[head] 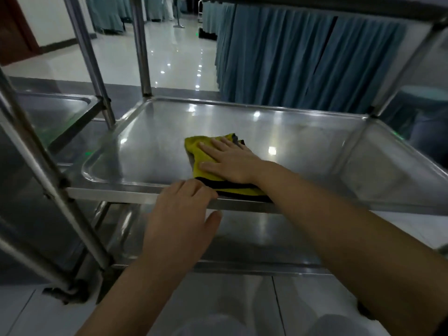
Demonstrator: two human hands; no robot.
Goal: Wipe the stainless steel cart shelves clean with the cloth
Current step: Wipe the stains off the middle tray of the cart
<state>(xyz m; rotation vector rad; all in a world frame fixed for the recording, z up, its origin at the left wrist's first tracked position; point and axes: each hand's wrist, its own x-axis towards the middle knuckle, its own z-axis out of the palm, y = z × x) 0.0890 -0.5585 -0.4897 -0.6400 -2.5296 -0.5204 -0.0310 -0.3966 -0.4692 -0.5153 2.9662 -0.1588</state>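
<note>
Cloth (pixel 201 154): yellow with black stripes, flat under the right fingers, its near end touching the left fingertips.
Right hand (pixel 230 163): fingers straight and spread, pressing the cloth down.
Left hand (pixel 179 214): fingers curled over the shelf's front rim, thumb free beneath.
Shelf (pixel 303 141): steel tray, bare beyond the right fingertips.
Lower shelf (pixel 254 238): under the left thumb.

Blue-grey curtains (pixel 291 57) hang beside a glossy pale floor (pixel 169 57) dotted with light reflections, white wall (pixel 48 18) at left.

One left hand (pixel 179 209), one right hand (pixel 230 163), one yellow cloth (pixel 194 146), two steel carts (pixel 109 193).
</note>
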